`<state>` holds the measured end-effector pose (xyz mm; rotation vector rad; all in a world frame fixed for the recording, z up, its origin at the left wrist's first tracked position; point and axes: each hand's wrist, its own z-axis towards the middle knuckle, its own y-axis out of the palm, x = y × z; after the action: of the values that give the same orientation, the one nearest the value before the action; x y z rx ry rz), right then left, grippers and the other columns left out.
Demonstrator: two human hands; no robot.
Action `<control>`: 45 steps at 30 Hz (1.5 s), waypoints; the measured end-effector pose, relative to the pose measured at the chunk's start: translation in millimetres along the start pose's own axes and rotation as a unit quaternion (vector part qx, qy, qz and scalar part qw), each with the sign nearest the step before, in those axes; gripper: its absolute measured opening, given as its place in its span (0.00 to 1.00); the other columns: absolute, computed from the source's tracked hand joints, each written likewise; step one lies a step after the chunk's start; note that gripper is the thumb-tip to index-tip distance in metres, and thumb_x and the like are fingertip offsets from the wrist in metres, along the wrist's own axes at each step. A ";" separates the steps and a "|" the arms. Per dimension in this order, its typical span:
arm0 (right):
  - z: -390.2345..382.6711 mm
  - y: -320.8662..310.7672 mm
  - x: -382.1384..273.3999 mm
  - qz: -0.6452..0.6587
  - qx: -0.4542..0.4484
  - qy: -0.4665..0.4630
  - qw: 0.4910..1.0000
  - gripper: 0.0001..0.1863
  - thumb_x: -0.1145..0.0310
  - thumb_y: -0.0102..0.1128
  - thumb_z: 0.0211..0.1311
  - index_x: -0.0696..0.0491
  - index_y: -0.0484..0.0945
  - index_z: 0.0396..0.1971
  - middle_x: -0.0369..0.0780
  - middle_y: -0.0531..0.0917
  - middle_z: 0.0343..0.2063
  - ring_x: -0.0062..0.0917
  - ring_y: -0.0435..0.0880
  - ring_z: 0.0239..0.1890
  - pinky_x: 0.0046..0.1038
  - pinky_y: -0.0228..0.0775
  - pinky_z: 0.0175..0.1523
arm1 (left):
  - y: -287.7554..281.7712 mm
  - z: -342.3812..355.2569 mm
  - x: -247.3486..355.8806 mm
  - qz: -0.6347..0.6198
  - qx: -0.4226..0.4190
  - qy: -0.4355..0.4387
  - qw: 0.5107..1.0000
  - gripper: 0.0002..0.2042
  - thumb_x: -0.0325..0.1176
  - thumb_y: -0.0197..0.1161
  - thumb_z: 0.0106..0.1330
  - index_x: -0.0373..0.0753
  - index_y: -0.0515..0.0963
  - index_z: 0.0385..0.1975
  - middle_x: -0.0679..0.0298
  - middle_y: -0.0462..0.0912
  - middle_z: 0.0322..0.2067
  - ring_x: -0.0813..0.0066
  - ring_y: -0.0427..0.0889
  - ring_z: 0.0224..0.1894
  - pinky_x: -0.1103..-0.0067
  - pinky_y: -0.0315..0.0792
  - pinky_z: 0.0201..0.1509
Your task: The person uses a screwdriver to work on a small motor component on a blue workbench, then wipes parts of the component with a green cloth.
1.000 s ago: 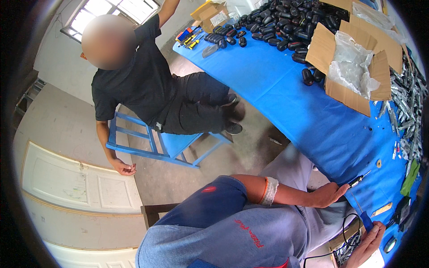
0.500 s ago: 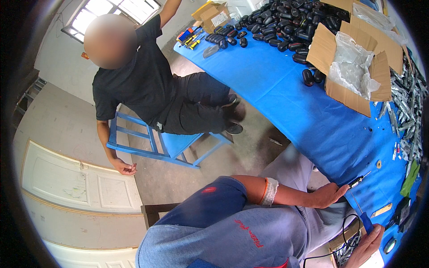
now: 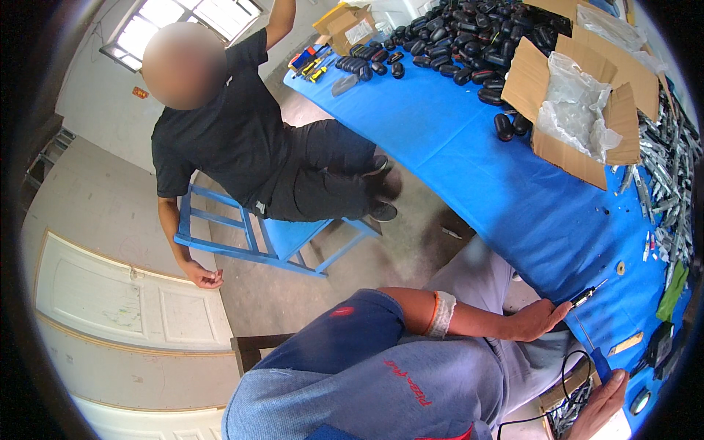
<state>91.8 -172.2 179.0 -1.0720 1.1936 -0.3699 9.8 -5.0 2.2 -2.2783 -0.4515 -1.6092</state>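
My left hand [image 3: 541, 320], on the arm with a white wristband, is closed around a small black and silver part [image 3: 584, 297] whose thin tip points away over the table edge. My right hand [image 3: 606, 405] grips the blue handle of a screwdriver-like tool [image 3: 601, 365]. Its thin shaft reaches up to the underside of the part near my left fingers; whether it touches cannot be made out. A black cable [image 3: 564, 378] loops beside the blue handle, and where it ends is unclear.
The blue-covered table [image 3: 440, 158] carries a heap of black oval cases [image 3: 469, 37], an open carton [image 3: 535, 92] with plastic lining, and piled metal strips [image 3: 671, 183]. A tape ring [image 3: 621, 268] lies past my left hand. Another person [image 3: 227, 139] sits on a blue chair [image 3: 286, 238].
The other person's head has shifted slightly to the right. My hands and what they hold stay almost where they were.
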 end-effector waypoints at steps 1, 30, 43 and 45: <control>-0.2 0.3 0.1 0.002 0.002 0.000 1.000 0.26 0.51 0.38 0.66 0.62 0.75 0.34 0.52 0.77 0.25 0.42 0.73 0.26 0.40 0.64 0.34 | 0.7 0.8 -1.6 0.003 0.001 0.004 1.000 0.34 0.57 0.35 0.67 0.34 0.64 0.07 0.58 0.64 0.06 0.65 0.65 0.11 0.68 0.59 0.20; 0.9 -1.9 3.3 -0.028 -0.018 0.018 0.999 0.25 0.50 0.40 0.65 0.59 0.74 0.40 0.49 0.78 0.31 0.39 0.75 0.30 0.36 0.66 0.37 | 7.2 0.2 -8.5 0.056 0.050 0.077 0.994 0.32 0.54 0.34 0.69 0.36 0.65 0.09 0.61 0.65 0.06 0.63 0.66 0.10 0.68 0.61 0.20; -2.3 7.3 4.1 0.163 -0.003 -0.041 0.986 0.17 0.57 0.47 0.65 0.57 0.73 0.36 0.41 0.75 0.27 0.25 0.71 0.28 0.26 0.64 0.33 | 3.6 0.0 -3.7 0.023 0.024 0.060 0.998 0.33 0.56 0.35 0.68 0.37 0.63 0.06 0.61 0.63 0.06 0.63 0.66 0.11 0.67 0.61 0.22; -3.0 6.6 4.0 0.127 -0.003 -0.049 0.991 0.17 0.57 0.45 0.65 0.57 0.74 0.36 0.42 0.75 0.28 0.27 0.71 0.28 0.26 0.64 0.34 | 2.4 1.4 0.4 0.015 0.010 0.002 1.000 0.33 0.56 0.36 0.68 0.37 0.64 0.06 0.61 0.63 0.05 0.64 0.65 0.11 0.67 0.61 0.22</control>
<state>88.9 -173.3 171.4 -0.9193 1.2259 -0.1137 12.1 -6.6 2.0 -2.2554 -0.4273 -1.5878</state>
